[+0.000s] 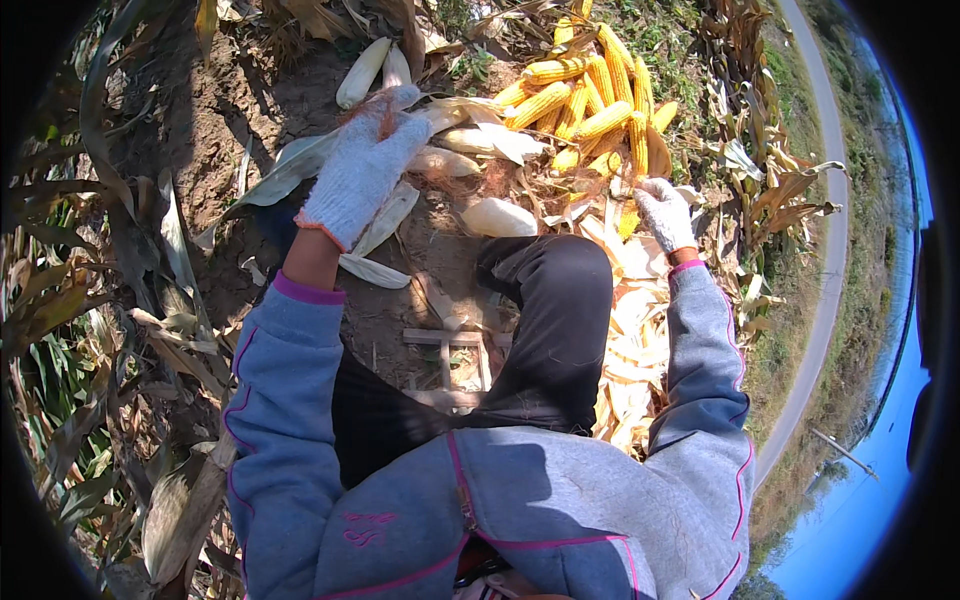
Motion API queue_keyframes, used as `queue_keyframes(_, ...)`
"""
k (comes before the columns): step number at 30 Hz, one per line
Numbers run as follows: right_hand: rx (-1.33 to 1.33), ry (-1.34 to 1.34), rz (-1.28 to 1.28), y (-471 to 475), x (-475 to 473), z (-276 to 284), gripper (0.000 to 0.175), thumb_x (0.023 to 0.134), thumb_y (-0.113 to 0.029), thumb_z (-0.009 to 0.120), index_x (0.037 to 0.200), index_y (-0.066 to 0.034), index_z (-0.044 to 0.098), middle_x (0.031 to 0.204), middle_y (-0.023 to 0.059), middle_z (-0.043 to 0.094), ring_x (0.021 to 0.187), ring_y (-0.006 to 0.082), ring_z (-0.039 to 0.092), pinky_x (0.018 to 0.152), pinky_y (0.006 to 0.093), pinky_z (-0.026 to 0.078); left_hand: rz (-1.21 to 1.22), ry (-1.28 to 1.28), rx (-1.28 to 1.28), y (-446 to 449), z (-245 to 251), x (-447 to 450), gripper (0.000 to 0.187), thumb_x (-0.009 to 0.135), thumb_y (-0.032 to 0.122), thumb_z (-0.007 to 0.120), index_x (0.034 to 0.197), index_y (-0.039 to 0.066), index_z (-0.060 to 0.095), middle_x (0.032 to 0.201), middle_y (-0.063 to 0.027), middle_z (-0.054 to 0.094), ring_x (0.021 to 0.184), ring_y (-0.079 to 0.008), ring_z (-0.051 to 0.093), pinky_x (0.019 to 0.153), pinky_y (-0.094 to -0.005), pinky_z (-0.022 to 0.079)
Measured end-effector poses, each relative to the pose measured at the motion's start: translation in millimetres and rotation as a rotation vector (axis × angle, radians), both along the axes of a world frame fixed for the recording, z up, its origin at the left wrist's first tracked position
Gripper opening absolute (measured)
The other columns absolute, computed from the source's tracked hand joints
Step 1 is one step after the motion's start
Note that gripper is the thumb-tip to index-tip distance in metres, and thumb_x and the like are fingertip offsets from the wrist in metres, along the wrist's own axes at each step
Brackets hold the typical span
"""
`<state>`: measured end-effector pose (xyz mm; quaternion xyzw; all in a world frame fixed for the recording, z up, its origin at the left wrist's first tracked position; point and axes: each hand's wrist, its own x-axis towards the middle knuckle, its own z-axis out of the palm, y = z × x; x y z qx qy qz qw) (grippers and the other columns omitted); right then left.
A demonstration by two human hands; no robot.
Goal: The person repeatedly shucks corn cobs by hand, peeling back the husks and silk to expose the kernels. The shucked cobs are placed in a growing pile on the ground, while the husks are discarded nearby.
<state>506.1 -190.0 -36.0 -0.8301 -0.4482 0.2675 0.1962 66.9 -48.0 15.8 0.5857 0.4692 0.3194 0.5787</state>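
Note:
My left hand [367, 161], in a white knitted glove with an orange cuff edge, is over the husked ears on the soil. Reddish corn silk [386, 120] clings to its fingers; whether it grips anything is unclear. Pale husk leaves [289, 169] stick out beside it. Just beyond its fingertips are unpeeled corn ears [364, 73]. My right hand [664, 214], gloved too, has curled fingers beside a partly hidden yellow cob [628, 219]; its grip is not visible. Ahead, between the hands, is a heap of bare yellow corn cobs [592, 105]. Another ear in pale husk [499, 217] lies before my knee.
Loose dry husks [634, 337] cover the ground beside my right leg. A small wooden frame [450, 341] is between my legs. Dry corn stalks [112, 300] crowd the left side, and more stalks [750, 150] stand at right. Past them runs a paved road [829, 247].

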Motion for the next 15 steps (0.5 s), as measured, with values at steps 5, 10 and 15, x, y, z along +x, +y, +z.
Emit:
queue_keyframes(5,-0.597,-0.463,-0.084,-147.5,80.2,-11.7,0.043,0.081,-0.025,0.072,0.118,-0.0045,0.063,0.101,0.0128,0.069,0.091,0.0219,0.064,0.08,0.0335,0.051,-0.403,0.774,0.551,-1.1,-2.7,-7.4,0.038,0.088,0.038,0.056,0.101,0.005,0.07,0.098,-0.0176,0.067,0.089,-0.0302,0.064,0.081,-0.0439,0.051)
queue_keyframes(10,-1.163,-0.229,-0.099,-229.5,115.8,-38.2,0.063,0.081,-0.04,0.07,0.131,-0.0038,0.055,0.106,0.0202,0.068,0.097,0.0264,0.065,0.082,0.0343,0.05,-0.769,0.91,0.398,-21.9,-9.3,-16.4,0.041,0.089,0.041,0.052,0.098,0.005,0.068,0.095,-0.0169,0.068,0.088,-0.0356,0.064,0.078,-0.0461,0.051)
queue_keyframes(15,-0.719,-0.315,0.289,-210.4,123.9,-60.4,0.054,0.081,-0.011,0.065,0.133,-0.0144,0.055,0.111,0.0173,0.067,0.095,0.0255,0.066,0.083,0.034,0.05,-0.835,0.483,0.155,-17.6,-4.2,1.3,0.04,0.09,0.041,0.052,0.101,0.006,0.066,0.088,-0.0183,0.066,0.09,-0.0356,0.063,0.079,-0.0458,0.05)
